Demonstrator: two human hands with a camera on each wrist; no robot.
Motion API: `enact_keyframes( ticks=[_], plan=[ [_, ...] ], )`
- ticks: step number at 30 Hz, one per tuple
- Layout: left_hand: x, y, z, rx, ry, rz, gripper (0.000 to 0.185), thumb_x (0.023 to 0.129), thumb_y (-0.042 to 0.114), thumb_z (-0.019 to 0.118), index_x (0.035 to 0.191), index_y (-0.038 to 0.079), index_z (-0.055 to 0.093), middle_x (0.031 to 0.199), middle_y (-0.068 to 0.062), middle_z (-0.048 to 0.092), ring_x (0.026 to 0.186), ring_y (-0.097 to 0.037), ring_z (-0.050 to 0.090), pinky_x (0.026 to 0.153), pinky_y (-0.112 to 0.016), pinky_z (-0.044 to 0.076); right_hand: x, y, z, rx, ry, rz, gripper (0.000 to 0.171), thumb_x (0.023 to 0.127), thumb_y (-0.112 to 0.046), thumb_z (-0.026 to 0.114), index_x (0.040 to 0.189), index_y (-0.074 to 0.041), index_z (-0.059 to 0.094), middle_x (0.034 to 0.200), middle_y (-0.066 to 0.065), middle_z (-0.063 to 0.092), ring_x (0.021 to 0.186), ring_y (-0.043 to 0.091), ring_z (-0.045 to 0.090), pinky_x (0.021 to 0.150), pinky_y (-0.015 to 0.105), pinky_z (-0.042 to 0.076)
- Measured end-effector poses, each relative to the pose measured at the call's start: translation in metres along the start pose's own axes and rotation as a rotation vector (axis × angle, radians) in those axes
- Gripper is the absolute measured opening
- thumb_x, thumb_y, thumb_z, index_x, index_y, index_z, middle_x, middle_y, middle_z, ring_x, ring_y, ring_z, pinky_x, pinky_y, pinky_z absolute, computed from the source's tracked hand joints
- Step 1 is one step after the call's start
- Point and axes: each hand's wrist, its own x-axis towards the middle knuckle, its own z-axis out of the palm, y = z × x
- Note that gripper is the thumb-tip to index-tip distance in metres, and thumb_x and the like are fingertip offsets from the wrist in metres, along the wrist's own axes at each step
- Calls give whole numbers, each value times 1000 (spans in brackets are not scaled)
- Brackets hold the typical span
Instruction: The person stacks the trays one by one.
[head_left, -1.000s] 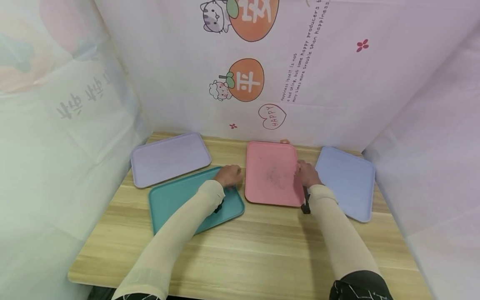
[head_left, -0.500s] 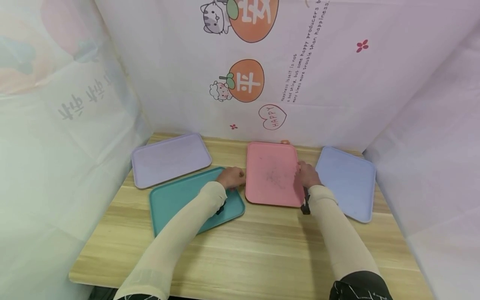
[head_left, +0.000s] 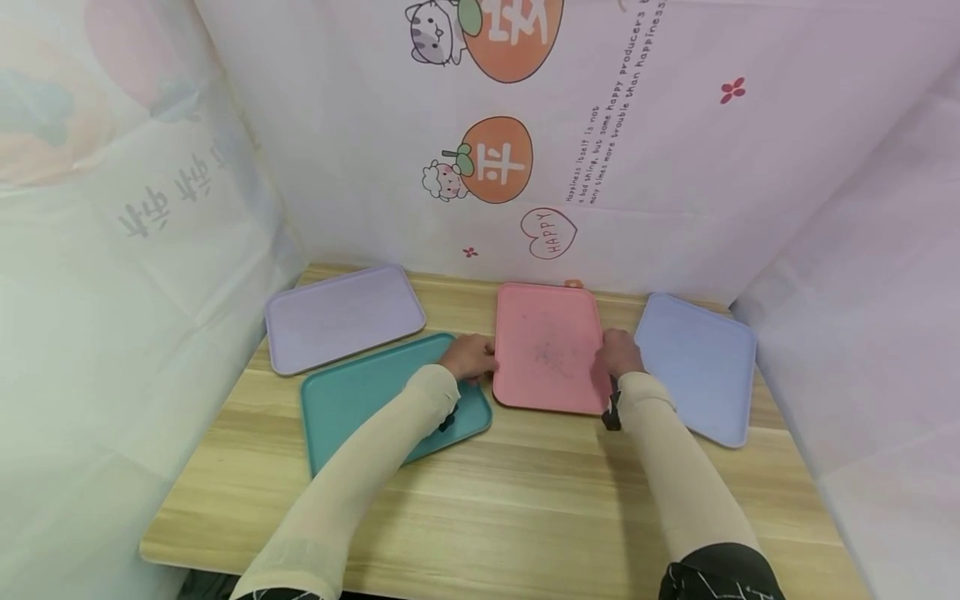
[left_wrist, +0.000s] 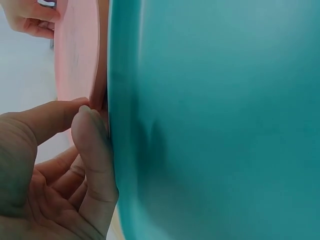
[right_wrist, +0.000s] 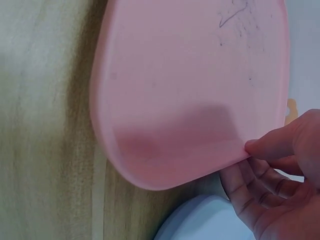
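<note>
A pink tray (head_left: 547, 346) lies flat in the middle of the wooden table (head_left: 525, 500). My left hand (head_left: 472, 358) is at its left edge, reaching across the corner of a teal tray (head_left: 375, 400). In the left wrist view, the left hand (left_wrist: 87, 107) pinches the pink tray's rim (left_wrist: 80, 55) between thumb and fingers, right beside the teal tray (left_wrist: 215, 120). My right hand (head_left: 617, 350) holds the pink tray's right edge. The right wrist view shows that hand (right_wrist: 250, 147) with its thumb on top of the pink tray (right_wrist: 190, 85) and its fingers curled beneath.
A lavender tray (head_left: 341, 317) lies at the back left. A pale blue tray (head_left: 701, 362) sits to the right, close to my right hand, and its corner (right_wrist: 200, 222) shows under the pink one. Printed sheets wall the table on three sides.
My left hand has slid right off the teal tray's corner to the pink tray's left edge. The right hand has stayed at the right edge. The trays have not moved.
</note>
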Motion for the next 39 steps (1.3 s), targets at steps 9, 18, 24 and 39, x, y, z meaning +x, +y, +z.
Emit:
enact_keyframes(
  ticks=[9,18,24,39],
  plan=[
    [3,7,5,-50,22,-52,9,99,14,73,92,10,73,73,-5,72,63,-18,71,56,-28,58,16,11,7,38,-25,34,16,93,-3,60,99,6,72,108,30,73,97,43,66,84,58,59],
    [3,13,7,-127,59,-79,9,96,11,70,94,6,77,83,-8,77,67,-20,74,59,-29,63,-1,5,-8,50,-44,22,16,92,-6,59,97,3,71,108,29,73,96,41,66,82,56,59],
    [18,11,11,-155,89,-134,9,95,8,68,96,5,77,85,-10,78,69,-21,75,59,-32,66,-15,-6,-12,73,-48,10,30,95,-2,54,117,11,71,119,32,72,101,41,65,88,56,59],
    [5,24,5,-180,154,-135,31,104,9,59,131,3,72,92,-14,75,62,-20,74,54,-30,66,-28,-14,-18,105,-147,50,41,95,-3,53,131,11,66,118,27,72,95,33,69,79,38,61]
  ],
)
